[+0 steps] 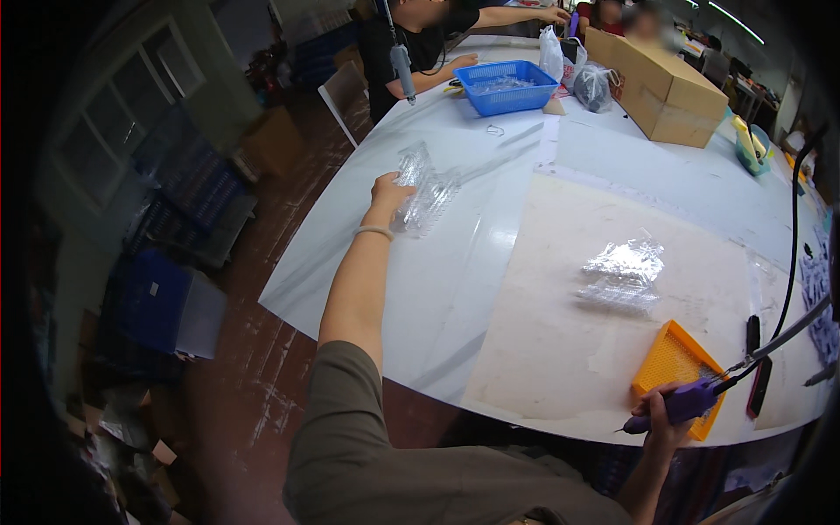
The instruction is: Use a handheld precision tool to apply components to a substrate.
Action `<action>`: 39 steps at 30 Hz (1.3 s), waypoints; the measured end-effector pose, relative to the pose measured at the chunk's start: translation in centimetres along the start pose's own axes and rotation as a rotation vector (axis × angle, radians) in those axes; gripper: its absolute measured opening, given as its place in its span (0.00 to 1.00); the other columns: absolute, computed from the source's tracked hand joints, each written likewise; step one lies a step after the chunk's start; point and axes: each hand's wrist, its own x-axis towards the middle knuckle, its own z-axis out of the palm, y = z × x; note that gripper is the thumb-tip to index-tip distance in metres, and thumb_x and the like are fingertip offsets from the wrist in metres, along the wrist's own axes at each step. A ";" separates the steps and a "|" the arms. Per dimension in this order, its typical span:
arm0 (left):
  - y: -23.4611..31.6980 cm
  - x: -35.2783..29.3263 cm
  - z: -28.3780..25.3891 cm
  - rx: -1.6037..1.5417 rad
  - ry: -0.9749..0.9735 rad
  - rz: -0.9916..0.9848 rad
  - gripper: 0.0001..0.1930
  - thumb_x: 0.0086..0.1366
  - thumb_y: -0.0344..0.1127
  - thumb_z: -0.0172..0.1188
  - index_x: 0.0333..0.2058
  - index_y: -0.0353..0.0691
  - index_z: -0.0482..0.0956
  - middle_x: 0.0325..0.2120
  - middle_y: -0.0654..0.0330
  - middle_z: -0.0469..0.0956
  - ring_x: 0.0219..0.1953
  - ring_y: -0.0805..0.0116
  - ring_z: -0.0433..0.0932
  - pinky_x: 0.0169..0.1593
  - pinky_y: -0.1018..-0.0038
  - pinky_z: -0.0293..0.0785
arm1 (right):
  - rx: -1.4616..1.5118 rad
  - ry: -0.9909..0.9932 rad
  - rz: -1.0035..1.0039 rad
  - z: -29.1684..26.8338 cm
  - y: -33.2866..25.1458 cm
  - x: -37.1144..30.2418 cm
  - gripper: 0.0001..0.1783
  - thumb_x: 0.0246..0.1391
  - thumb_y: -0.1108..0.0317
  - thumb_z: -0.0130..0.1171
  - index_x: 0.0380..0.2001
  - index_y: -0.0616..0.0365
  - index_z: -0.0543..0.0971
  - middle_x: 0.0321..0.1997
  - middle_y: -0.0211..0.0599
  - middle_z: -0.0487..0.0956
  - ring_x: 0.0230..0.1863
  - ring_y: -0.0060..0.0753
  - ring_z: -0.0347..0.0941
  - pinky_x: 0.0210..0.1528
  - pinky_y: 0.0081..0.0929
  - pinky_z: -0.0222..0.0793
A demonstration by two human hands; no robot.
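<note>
My left arm stretches far out over the white table. At its end, my left hand (pixel 390 190) is closed on the near-left edge of a pile of clear plastic pieces (pixel 430 198), thumb toward the pile; its fingertips are partly hidden. Low on the right, my right hand (pixel 662 418) grips a purple electric screwdriver (pixel 691 402), its thin bit pointing left. Beneath the tool lies a shallow orange basket (pixel 662 357) with small bits inside. A second heap of shiny clear plastic pieces (pixel 623 275) rests on the pale board to the right.
A blue basket (pixel 506 103) holding clear pieces stands at the far side, beside plastic bags (pixel 591 86) and a large cardboard box (pixel 667 92). Another person (pixel 385 66) sits across the table. A second screwdriver (pixel 402 72) hangs there. A black cable (pixel 794 236) runs down on the right.
</note>
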 end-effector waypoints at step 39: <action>8.1 -41.6 9.1 -0.146 -0.804 0.753 0.28 0.51 0.27 0.69 0.54 0.34 0.75 0.42 0.48 0.81 0.46 0.59 0.79 0.50 0.70 0.74 | 0.064 0.104 -0.263 -6.5 -2.7 -1.4 0.06 0.51 0.83 0.58 0.34 0.68 0.74 0.26 0.43 0.78 0.21 0.28 0.77 0.27 0.22 0.76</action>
